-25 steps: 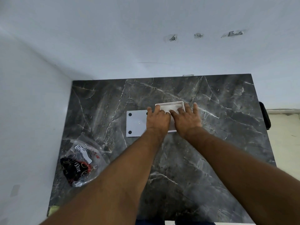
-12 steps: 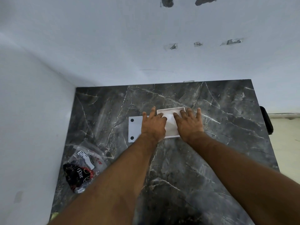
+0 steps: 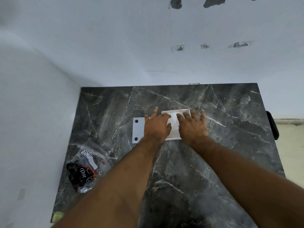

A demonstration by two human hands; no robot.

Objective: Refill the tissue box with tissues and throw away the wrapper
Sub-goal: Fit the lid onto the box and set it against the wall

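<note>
While both hands press flat and open, gripping nothing, left hand (image 3: pixel 157 127) and right hand (image 3: pixel 192 127) squash soft, springy tissues (image 3: pixel 172 119) into the stiff, light tissue box (image 3: pixel 184 111) mid-table; hold its rim

Wrapper (image 3: pixel 85 168) left-front of tissue box (image 3: pixel 176 112)

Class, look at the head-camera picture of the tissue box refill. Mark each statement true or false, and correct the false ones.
1. Both hands rest on the white tissue box. True.
2. The wrapper lies right of the box. False: it lies to the left, nearer the person.
3. The left hand holds the wrapper. False: it lies flat on the box.
4. A flat white lid with two dark dots lies left of the box. True.
5. The right hand has its fingers spread. True.
</note>
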